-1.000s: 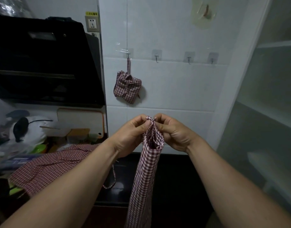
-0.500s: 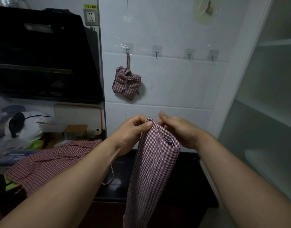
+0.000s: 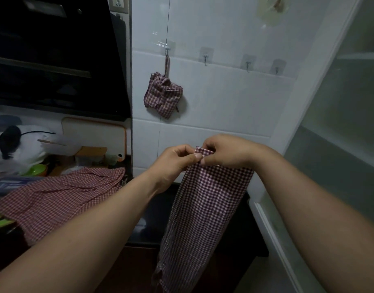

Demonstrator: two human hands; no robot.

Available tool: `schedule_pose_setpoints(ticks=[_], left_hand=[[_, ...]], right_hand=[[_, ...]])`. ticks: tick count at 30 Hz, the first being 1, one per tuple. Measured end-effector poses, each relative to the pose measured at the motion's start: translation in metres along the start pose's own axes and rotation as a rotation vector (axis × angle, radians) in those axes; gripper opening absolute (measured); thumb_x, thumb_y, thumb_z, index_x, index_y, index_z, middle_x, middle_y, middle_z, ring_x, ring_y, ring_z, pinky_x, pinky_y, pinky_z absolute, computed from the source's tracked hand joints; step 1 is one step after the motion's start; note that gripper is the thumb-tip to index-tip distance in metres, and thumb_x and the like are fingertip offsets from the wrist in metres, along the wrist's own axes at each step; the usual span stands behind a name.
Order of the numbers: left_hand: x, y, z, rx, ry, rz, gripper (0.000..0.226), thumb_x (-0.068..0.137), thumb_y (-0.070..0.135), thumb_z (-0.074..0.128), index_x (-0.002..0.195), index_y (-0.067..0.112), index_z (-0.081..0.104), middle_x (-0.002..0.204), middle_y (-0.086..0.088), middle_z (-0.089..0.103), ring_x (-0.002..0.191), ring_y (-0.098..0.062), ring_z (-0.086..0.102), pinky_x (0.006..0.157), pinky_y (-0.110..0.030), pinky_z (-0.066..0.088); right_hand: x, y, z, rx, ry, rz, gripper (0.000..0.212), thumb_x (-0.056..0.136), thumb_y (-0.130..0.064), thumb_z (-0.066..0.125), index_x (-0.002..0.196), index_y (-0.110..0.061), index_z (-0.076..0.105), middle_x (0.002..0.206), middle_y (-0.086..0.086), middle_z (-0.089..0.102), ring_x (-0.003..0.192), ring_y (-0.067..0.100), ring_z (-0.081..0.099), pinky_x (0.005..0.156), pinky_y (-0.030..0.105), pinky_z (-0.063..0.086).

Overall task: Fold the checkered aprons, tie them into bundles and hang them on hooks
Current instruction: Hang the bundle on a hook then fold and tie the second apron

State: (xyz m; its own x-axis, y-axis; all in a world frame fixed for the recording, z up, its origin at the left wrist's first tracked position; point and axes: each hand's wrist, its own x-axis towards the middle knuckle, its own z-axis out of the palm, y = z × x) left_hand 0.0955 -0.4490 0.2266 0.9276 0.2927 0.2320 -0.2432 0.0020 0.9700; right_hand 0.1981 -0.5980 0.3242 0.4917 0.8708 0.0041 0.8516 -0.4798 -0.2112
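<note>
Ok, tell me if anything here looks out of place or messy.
One checkered apron lies crumpled and unfolded on the cluttered counter at left, one edge over the front. The tied bundle hangs neatly on its hook. Nothing looks spilled or damaged.

Both hands' fingers pinched together

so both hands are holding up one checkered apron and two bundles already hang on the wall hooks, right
Not quite. The head view shows only one bundle on the wall hooks; the other three hooks are bare. Both hands, left hand and right hand, do hold up one checkered apron.
</note>
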Motion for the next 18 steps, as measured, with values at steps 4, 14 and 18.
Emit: schedule_pose_setpoints(ticks=[4,14,18], left_hand=[[-0.003,-0.004,0.000,0.024,0.012,0.030,0.010,0.102,0.017,0.065,0.095,0.016,0.072,0.098,0.000,0.076,0.094,-0.014,0.070,0.096,-0.036,0.056],[-0.034,-0.084,-0.016,0.471,0.234,0.155,0.030,0.091,0.036,0.078,0.110,0.033,0.054,0.120,0.012,0.055,0.114,-0.002,0.057,0.094,-0.029,0.051],[-0.036,-0.106,-0.021,0.573,0.057,0.078,0.036,0.093,0.039,0.076,0.126,0.033,0.065,0.129,0.016,0.058,0.121,0.000,0.055,0.107,-0.032,0.048]], right_hand=[[0.006,0.000,-0.001,-0.037,0.063,-0.014,0.011,0.094,-0.029,0.070,0.087,-0.020,0.070,0.082,-0.003,0.068,0.079,0.016,0.062,0.064,0.031,0.043],[0.009,0.001,-0.025,-0.071,0.135,0.010,0.011,0.096,-0.029,0.070,0.093,-0.019,0.069,0.089,-0.003,0.069,0.086,0.015,0.063,0.068,0.029,0.046],[0.007,-0.002,-0.036,-0.090,0.114,0.005,0.013,0.096,-0.030,0.071,0.096,-0.017,0.071,0.093,0.002,0.071,0.089,0.020,0.066,0.081,0.036,0.052]])
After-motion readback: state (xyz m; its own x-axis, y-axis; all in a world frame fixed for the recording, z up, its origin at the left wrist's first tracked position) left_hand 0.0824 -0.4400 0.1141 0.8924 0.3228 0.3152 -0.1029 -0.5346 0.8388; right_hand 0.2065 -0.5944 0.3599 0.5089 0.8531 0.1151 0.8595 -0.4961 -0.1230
